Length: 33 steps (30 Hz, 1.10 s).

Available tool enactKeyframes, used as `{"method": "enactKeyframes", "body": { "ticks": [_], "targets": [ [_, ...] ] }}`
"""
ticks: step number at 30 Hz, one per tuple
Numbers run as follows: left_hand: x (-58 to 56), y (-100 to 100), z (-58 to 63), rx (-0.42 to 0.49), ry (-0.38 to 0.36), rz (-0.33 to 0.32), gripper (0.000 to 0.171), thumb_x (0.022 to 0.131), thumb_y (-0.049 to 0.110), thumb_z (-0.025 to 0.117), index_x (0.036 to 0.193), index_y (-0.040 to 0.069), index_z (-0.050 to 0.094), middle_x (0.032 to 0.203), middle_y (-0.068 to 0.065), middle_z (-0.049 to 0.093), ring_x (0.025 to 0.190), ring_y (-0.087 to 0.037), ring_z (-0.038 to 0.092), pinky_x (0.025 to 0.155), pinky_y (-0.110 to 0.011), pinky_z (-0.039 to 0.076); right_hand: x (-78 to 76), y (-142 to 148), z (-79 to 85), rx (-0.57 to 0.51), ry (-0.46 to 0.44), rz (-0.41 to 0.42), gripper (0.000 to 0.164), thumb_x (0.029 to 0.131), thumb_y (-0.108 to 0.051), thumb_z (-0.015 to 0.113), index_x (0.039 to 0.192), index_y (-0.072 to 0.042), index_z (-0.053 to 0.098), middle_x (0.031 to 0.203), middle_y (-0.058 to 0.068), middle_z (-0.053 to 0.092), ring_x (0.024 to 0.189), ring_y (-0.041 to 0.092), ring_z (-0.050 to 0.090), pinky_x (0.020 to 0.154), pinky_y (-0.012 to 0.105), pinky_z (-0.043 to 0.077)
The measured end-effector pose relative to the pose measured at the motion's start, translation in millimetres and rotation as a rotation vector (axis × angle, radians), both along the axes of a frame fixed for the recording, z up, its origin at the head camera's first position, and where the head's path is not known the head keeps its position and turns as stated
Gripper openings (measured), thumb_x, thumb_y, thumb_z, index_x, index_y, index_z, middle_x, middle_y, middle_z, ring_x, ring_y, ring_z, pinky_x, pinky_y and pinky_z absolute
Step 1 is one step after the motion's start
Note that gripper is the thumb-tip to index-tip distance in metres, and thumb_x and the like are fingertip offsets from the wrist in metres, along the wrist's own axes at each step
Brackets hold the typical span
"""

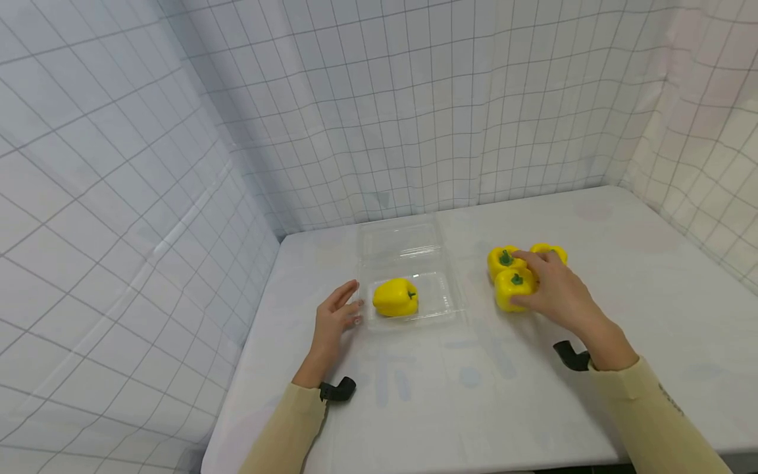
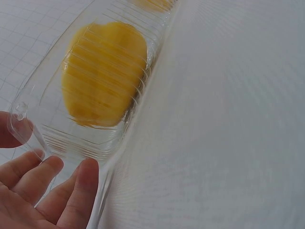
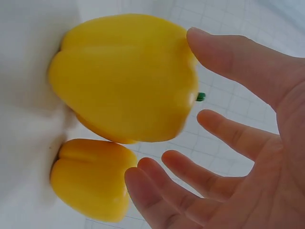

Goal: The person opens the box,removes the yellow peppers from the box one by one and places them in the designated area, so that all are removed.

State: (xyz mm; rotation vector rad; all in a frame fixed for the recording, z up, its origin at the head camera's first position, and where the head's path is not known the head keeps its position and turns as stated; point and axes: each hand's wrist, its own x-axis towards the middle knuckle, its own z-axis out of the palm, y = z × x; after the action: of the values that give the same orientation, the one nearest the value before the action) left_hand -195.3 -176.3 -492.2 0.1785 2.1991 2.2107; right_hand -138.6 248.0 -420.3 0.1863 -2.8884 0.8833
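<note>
A clear plastic clamshell box (image 1: 438, 296) lies with its lid (image 1: 399, 242) folded back, away from the person. One yellow bell pepper (image 1: 393, 299) rests on its side in the box's left half. The left hand (image 1: 336, 322) is at the box's left end, fingertips against the clear wall (image 2: 71, 143) in the left wrist view. The right hand (image 1: 556, 289) reaches over a group of three yellow bell peppers. Its thumb touches the top edge of the nearest pepper (image 3: 124, 76), its fingers spread apart. Another pepper (image 1: 499, 262) and a third (image 1: 551, 249), partly hidden by the hand, stand behind.
A white cloth covers the table (image 1: 450, 408). Grid-patterned fabric (image 1: 403, 118) hangs at the back and both sides. A black wrist mount (image 1: 337, 390) is on the left arm, another (image 1: 571, 357) on the right.
</note>
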Motion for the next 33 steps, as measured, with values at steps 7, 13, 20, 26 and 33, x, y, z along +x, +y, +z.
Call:
{"method": "enactKeyframes", "body": {
  "ticks": [7, 13, 20, 26, 33],
  "targets": [
    [-0.5, -1.4, -0.9, 0.005, 0.004, -0.004, 0.049, 0.1, 0.008, 0.058, 0.148, 0.007, 0.05, 0.149, -0.006, 0.052, 0.123, -0.039, 0.058, 0.078, -0.025, 0.057, 0.9, -6.0, 12.9, -0.011, 0.016, 0.005, 0.078, 0.086, -0.032, 0.08, 0.153, -0.017, 0.042, 0.144, 0.027, 0.036, 0.118, 0.046, 0.049, 0.087, 0.066, 0.045],
    [-1.4, -2.9, 1.5, 0.012, -0.036, -0.033, 0.049, 0.102, 0.006, 0.056, 0.15, 0.008, 0.047, 0.152, -0.006, 0.048, 0.127, -0.04, 0.054, 0.079, -0.023, 0.056, -2.0, -12.8, 19.4, -0.028, 0.031, 0.012, 0.076, 0.086, -0.034, 0.08, 0.152, -0.018, 0.044, 0.144, 0.024, 0.038, 0.121, 0.045, 0.048, 0.088, 0.066, 0.044],
    [-1.5, -3.5, 5.1, 0.022, -0.055, -0.054, 0.05, 0.103, 0.003, 0.053, 0.152, 0.004, 0.043, 0.155, -0.01, 0.043, 0.13, -0.043, 0.051, 0.08, -0.024, 0.056, -3.9, -23.9, 24.7, -0.057, 0.044, 0.036, 0.074, 0.086, -0.033, 0.081, 0.15, -0.019, 0.047, 0.144, 0.022, 0.04, 0.122, 0.044, 0.049, 0.093, 0.065, 0.044],
    [-1.1, -2.2, 3.5, 0.012, -0.022, -0.027, 0.048, 0.101, 0.007, 0.057, 0.149, 0.009, 0.049, 0.15, -0.005, 0.05, 0.125, -0.04, 0.055, 0.078, -0.023, 0.056, -5.8, -37.3, 30.5, -0.067, 0.043, 0.054, 0.072, 0.085, -0.033, 0.081, 0.148, -0.019, 0.049, 0.145, 0.021, 0.04, 0.121, 0.042, 0.051, 0.096, 0.062, 0.044],
    [-1.0, -1.1, 0.1, 0.007, -0.009, -0.006, 0.047, 0.1, 0.008, 0.059, 0.146, 0.011, 0.053, 0.147, -0.002, 0.054, 0.123, -0.037, 0.058, 0.079, -0.024, 0.056, -10.1, -49.6, 27.7, -0.045, 0.05, 0.079, 0.069, 0.086, -0.03, 0.08, 0.147, -0.02, 0.05, 0.145, 0.02, 0.042, 0.12, 0.04, 0.052, 0.096, 0.058, 0.046]
  ]
}}
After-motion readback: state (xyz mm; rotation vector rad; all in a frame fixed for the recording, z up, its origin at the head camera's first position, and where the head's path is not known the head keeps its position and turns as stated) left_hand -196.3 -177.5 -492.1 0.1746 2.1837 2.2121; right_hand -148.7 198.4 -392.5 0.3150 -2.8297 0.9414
